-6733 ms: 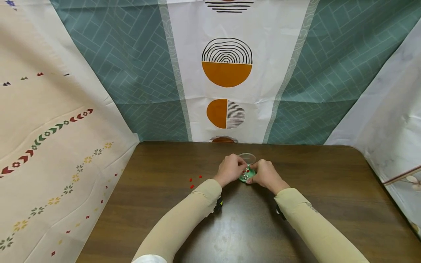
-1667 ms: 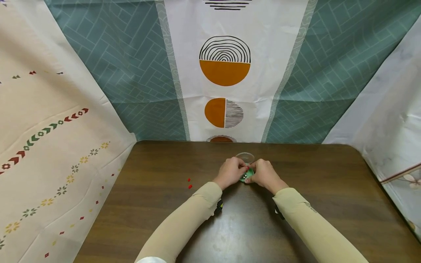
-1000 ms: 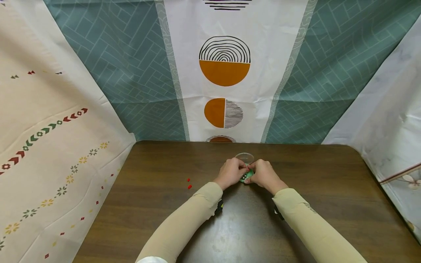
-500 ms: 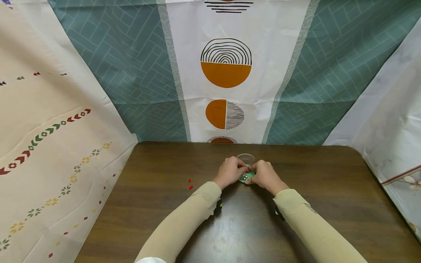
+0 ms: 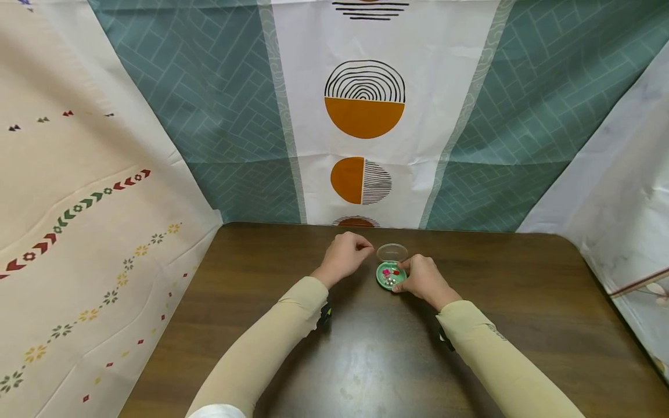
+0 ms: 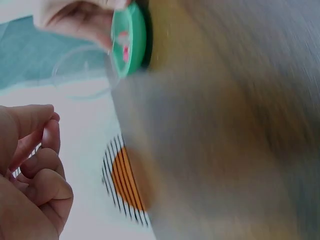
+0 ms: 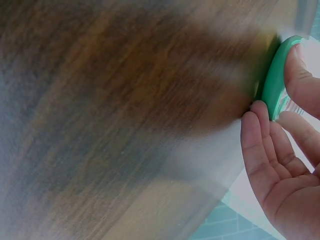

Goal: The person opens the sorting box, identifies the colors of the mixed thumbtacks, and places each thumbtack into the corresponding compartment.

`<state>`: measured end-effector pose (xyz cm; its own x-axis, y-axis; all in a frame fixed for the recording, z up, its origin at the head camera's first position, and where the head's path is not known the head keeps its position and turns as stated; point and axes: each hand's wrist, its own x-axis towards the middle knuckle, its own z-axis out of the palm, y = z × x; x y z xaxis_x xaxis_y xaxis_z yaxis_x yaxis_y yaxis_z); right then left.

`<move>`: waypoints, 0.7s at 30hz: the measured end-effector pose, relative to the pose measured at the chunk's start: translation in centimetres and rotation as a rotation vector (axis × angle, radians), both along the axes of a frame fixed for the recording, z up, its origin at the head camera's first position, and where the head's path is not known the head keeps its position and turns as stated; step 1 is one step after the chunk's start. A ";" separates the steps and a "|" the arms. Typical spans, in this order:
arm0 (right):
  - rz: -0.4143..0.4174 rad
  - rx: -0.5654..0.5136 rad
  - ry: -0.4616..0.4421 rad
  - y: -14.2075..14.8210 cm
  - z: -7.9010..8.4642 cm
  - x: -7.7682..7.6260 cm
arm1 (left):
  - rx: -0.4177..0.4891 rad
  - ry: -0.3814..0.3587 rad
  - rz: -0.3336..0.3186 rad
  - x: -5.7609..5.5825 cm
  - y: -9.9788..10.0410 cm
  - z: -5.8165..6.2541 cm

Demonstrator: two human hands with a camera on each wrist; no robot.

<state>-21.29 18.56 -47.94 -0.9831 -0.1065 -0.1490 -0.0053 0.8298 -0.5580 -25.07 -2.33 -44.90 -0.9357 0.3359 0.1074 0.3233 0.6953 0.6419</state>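
Note:
My right hand (image 5: 424, 280) holds a small round green case (image 5: 378, 281) by its right edge. In the right wrist view the thumb lies over its rim (image 7: 276, 82) and the fingertips are at its side. The case's clear lid (image 5: 392, 252) stands raised at the back. Inside sit a pink piece (image 5: 386, 272), a red piece (image 5: 395, 272) and several small silvery beads (image 5: 389, 281). My left hand (image 5: 345, 255) is off to the left of the case, above the table; in the left wrist view its thumb and forefinger tips meet, other fingers curled, nothing visible between them.
The brown wooden table (image 5: 496, 325) reaches back to a patterned cloth (image 5: 360, 174) hanging behind it. A cream cloth (image 5: 104, 261) hangs along the left side. The left sleeve (image 5: 266, 342) crosses the area where small red pieces lay earlier.
My left hand has left the case and moved left and back. A red piece now shows in the case. The red pieces on the table are now hidden. The right hand keeps its hold.

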 end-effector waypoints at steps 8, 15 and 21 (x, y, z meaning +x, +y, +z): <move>0.014 0.004 0.008 0.0 0.1 0.0 | -0.010 -0.014 0.063 -0.2 -4.5 0.7; 0.016 0.008 0.011 0.2 0.2 -0.1 | -0.060 -0.060 0.058 0.1 -7.9 0.3; 0.023 0.012 0.013 0.2 0.1 -0.1 | -0.209 -0.070 0.034 0.2 -10.6 -0.3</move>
<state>-21.38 18.74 -47.85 -0.9822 -0.1275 -0.1381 -0.0315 0.8359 -0.5479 -24.82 -12.97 -45.21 -0.9496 0.3125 -0.0266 0.2576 0.8255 0.5022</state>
